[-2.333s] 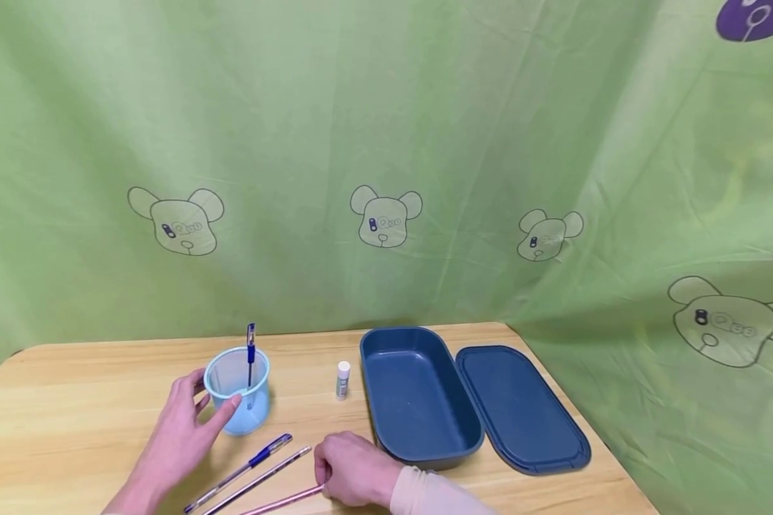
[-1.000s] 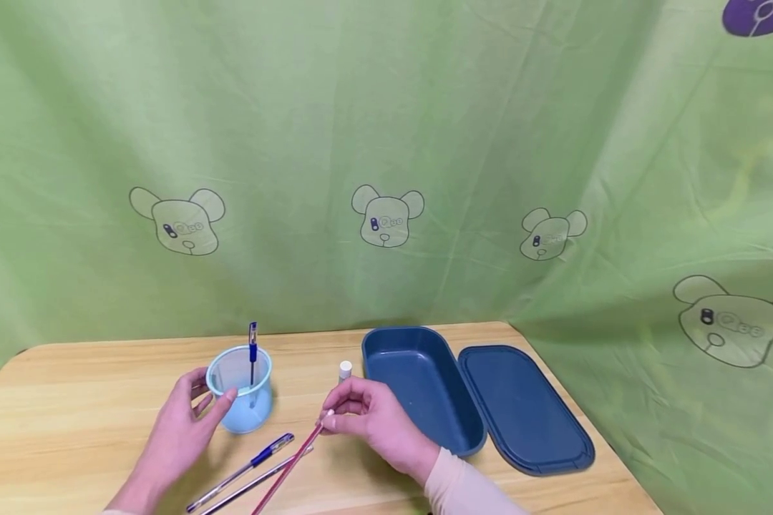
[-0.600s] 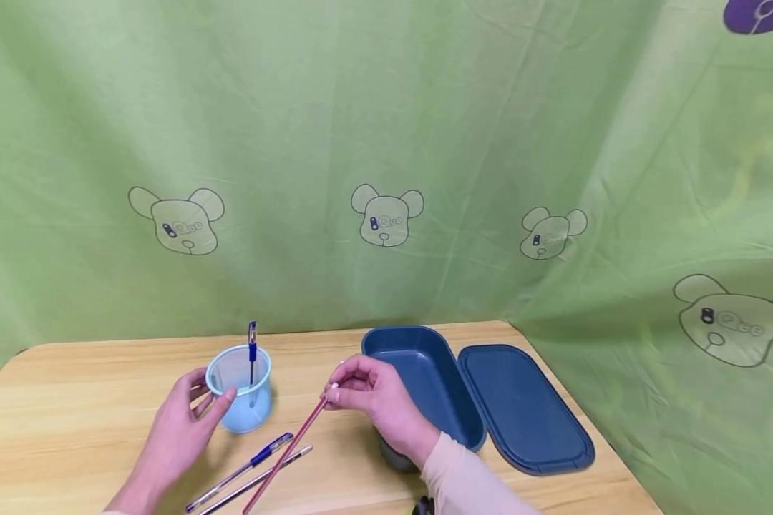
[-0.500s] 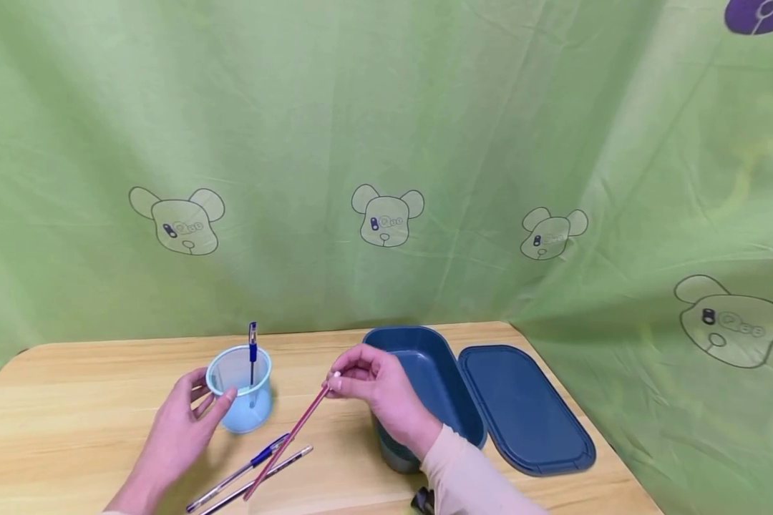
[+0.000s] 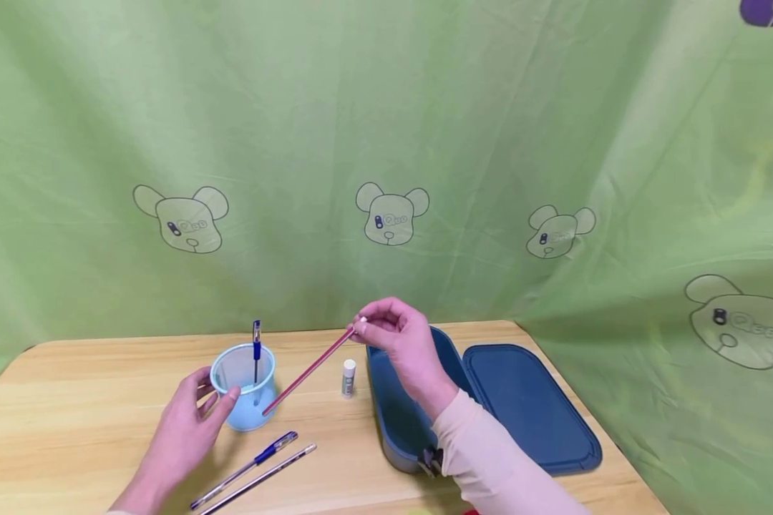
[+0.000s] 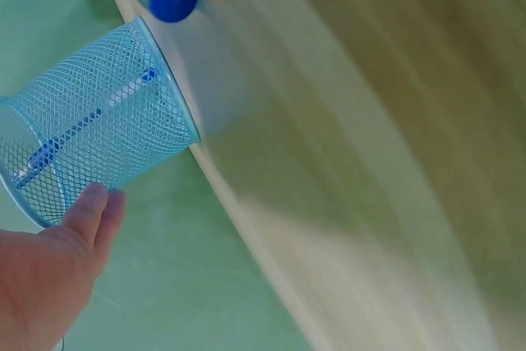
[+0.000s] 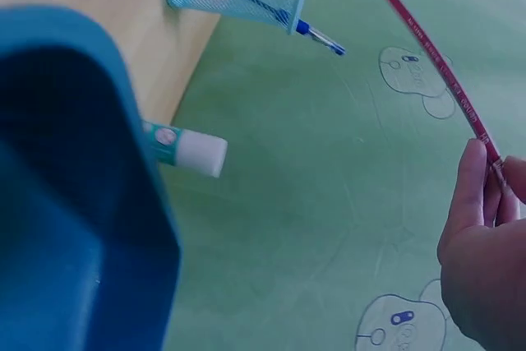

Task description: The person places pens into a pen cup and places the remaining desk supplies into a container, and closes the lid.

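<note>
My left hand (image 5: 185, 425) holds a light blue mesh pen holder (image 5: 245, 415) by its left side, thumb at the front of the rim. One blue-capped pen (image 5: 257, 349) stands inside it, showing through the mesh. Raised over the blue box, my right hand (image 5: 409, 350) pinches a red pencil (image 5: 312, 368) near its white-tipped end. The pencil slants down to the left, its lower end in front of the holder's right side in the head view. In the right wrist view, the fingertips and thumb meet on the pencil (image 7: 440, 71).
A blue pen (image 5: 258, 461) and a dark pencil (image 5: 267, 476) lie on the table before the holder. A white-capped glue stick (image 5: 348, 379) stands upright near the dark blue box (image 5: 386, 422). The box's lid (image 5: 535, 404) lies to its right. A green curtain (image 5: 296, 143) hangs behind.
My right hand has picked the red pencil off the table and lifted it up, away from me, swinging its lower end towards the pen holder. My left hand has stayed at the holder.
</note>
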`<state>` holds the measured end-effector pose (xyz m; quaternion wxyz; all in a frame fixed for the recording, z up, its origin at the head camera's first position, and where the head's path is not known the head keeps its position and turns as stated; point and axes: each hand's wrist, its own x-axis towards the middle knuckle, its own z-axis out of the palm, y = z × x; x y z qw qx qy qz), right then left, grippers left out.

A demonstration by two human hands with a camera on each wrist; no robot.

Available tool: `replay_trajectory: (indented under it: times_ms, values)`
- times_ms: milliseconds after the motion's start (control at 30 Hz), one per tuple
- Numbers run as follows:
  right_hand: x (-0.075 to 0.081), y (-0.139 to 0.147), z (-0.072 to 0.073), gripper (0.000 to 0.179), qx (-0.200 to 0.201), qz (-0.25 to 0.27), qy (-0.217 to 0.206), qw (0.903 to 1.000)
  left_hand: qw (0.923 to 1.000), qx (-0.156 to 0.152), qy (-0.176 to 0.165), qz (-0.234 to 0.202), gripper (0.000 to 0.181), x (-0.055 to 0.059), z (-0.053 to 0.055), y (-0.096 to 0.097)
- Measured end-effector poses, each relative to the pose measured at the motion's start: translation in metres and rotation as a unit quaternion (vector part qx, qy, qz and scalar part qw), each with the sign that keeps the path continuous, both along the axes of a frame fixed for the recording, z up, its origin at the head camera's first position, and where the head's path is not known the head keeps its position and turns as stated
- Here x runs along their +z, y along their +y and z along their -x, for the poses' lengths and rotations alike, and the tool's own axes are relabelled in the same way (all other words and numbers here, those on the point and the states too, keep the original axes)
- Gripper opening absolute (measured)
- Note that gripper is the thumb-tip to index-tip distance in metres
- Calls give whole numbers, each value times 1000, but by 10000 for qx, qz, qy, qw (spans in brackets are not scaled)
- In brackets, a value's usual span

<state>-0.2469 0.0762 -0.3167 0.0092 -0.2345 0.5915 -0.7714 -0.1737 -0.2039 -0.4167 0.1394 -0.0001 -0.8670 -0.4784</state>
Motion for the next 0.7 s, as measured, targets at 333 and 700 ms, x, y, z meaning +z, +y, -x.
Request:
replay_trajectory:
  times_ms: [333, 700]
  values:
    - [8, -12, 14, 20, -75, 196, -252, 9995, 10000, 19, 19, 85, 76, -2, 0, -1]
    - [8, -27, 37, 20, -76, 124, -301, 9994, 9997, 17, 23, 235, 75, 1, 0, 1]
